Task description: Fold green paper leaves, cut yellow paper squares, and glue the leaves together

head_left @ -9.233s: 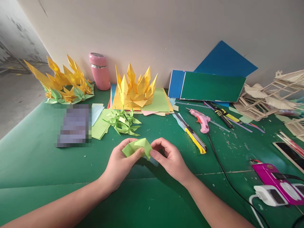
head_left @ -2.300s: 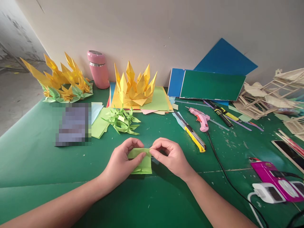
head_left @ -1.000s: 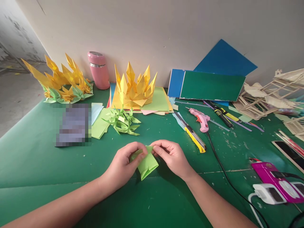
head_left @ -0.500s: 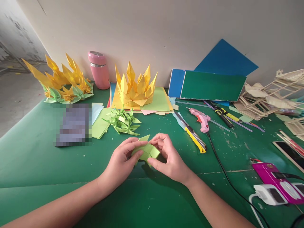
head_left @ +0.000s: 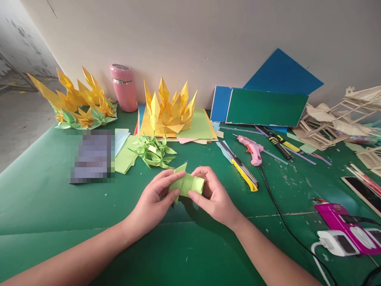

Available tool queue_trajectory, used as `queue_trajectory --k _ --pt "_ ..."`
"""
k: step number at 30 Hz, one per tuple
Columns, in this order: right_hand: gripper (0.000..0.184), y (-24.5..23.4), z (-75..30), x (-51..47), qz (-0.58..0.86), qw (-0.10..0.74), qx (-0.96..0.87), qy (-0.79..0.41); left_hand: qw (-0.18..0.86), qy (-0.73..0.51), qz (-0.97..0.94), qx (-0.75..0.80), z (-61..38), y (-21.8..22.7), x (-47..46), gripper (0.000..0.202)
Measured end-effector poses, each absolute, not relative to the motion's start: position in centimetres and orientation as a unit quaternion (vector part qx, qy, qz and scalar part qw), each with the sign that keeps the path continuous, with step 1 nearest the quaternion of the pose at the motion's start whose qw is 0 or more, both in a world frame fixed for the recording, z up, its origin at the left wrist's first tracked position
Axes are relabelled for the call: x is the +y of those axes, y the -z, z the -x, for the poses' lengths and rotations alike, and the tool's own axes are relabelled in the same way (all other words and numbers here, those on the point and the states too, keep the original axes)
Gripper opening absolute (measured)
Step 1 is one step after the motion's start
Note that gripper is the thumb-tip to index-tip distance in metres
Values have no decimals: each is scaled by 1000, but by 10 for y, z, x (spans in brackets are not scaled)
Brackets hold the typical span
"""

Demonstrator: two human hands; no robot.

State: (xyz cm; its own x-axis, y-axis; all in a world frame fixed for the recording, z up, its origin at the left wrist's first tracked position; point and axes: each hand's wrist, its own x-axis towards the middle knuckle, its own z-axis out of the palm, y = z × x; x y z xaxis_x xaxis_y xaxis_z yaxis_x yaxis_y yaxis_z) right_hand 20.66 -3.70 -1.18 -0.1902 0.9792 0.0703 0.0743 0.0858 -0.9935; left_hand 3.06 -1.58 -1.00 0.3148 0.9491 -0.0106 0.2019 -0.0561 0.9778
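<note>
A light green folded paper (head_left: 188, 183) is held between both hands above the green tabletop, partly folded, with one pointed flap sticking up at its left. My left hand (head_left: 159, 194) pinches its left side, thumb in front and fingers on top. On the right edge, my right hand (head_left: 210, 194) grips the paper between thumb and curled fingers. Just behind the hands lies a cluster of green folded paper flowers (head_left: 153, 151). Light green paper sheets (head_left: 125, 157) are stacked to the left of it.
Yellow paper crowns (head_left: 169, 115) and a pink flask (head_left: 124, 89) stand at the back. To the right lie a yellow utility knife (head_left: 245, 174), a pink glue gun (head_left: 251, 149) with a trailing black cord, and a magenta power strip (head_left: 342, 222). A stick model (head_left: 324, 125) sits far right.
The green paper has been opened flatter on its right side, showing a wider panel. My right hand has shifted its grip slightly rightward; my left hand stays nearly in place.
</note>
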Motion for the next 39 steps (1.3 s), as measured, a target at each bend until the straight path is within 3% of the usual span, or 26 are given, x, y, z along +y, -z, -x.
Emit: queue_trajectory --k 11,16,25,32,39 --pt "16 15 -209 -36 456 462 -576 -496 547 -395 -595 437 -33 11 -16 38" --pt "23 16 -208 -37 437 428 -613 -499 517 -414 -583 471 -32 10 -13 27" --pt "17 16 -208 -36 465 430 -645 -428 497 -428 -587 475 -32 10 -14 25" --pt "6 15 -208 -35 473 453 -692 -304 493 -405 -599 484 -32 9 -14 25" --pt "8 15 -207 -36 463 448 -698 -311 460 -418 -626 472 -31 8 -14 17"
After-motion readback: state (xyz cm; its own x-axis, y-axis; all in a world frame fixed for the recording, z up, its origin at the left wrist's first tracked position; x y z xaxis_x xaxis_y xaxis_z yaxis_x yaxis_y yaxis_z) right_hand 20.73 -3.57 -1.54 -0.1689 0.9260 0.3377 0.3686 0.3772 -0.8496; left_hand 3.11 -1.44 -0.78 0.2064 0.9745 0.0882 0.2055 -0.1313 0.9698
